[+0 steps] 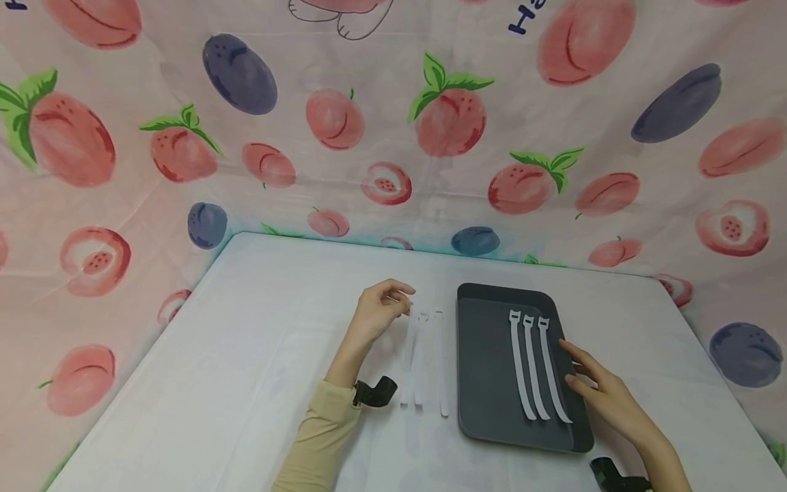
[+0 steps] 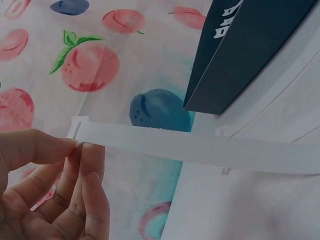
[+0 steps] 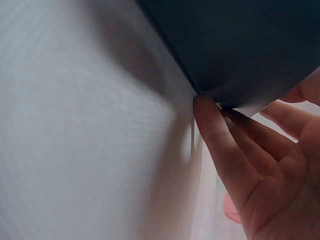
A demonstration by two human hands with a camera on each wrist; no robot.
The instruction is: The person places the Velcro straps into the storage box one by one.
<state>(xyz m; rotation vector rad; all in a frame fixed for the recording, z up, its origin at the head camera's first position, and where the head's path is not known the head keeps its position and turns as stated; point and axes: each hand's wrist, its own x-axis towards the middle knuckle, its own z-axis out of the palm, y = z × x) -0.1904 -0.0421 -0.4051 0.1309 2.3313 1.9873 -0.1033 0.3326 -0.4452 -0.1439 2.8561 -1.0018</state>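
With the left hand (image 1: 380, 309), I have fingers pinched on the far end of a white strap (image 2: 165, 144), lying lengthwise near-to-far left of the gray tray (image 1: 486, 376), whose right side the right hand (image 1: 609, 396) touches, fingers parted.

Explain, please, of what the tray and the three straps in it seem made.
The tray looks like matte plastic or coated metal: dull, even dark grey. The straps seem fabric or soft plastic, matte white: thin, slightly curved, texture too small to tell.
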